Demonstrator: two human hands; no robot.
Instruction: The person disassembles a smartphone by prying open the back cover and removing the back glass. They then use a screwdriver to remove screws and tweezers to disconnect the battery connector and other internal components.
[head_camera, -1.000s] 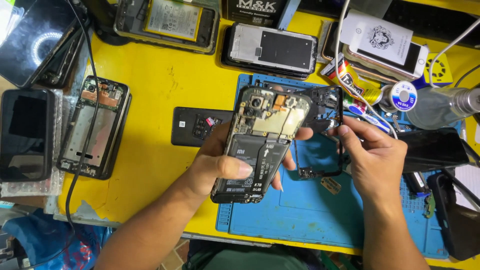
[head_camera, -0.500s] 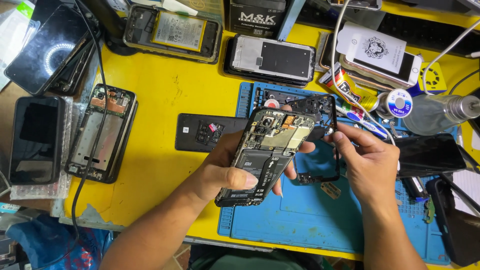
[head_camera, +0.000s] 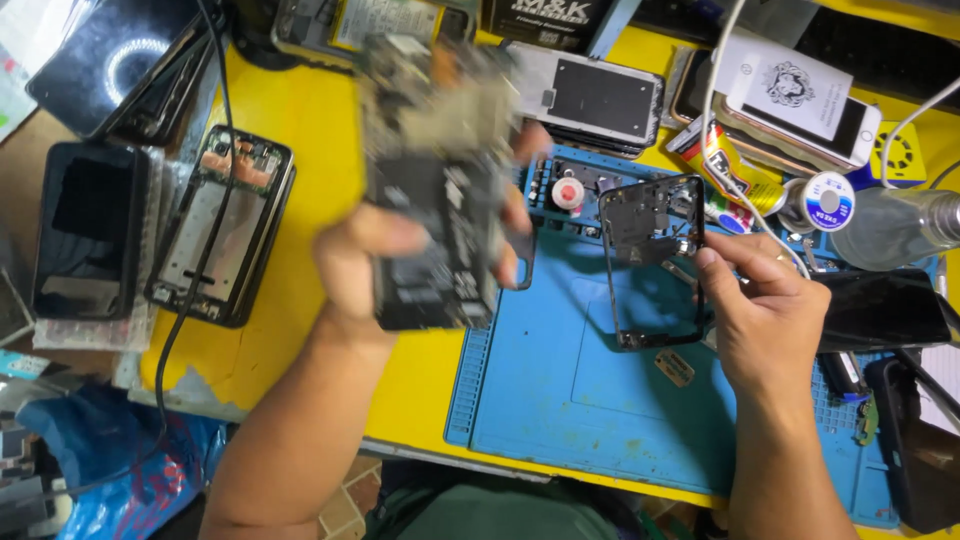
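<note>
Opened black smartphone body (head_camera: 435, 200), blurred, long axis upright, is gripped in the left hand (head_camera: 365, 265) left of the blue silicone work mat (head_camera: 580, 390); thin black rectangular frame (head_camera: 652, 262) is pinched over the mat by the right hand (head_camera: 765, 320).

The tabletop (head_camera: 330, 150) was bright yellow, and the work mat (head_camera: 590, 400) on it was plain blue. The opened phone (head_camera: 435, 190) was black below and grey and tan above, though blurred. The thin phone frame (head_camera: 652, 262) was black. The other opened phone (head_camera: 222, 228) showed a pale silver middle with copper patches inside a black rim. The small round cap (head_camera: 567, 193) was red on white. The tube (head_camera: 725, 165) was yellow and red.
</note>
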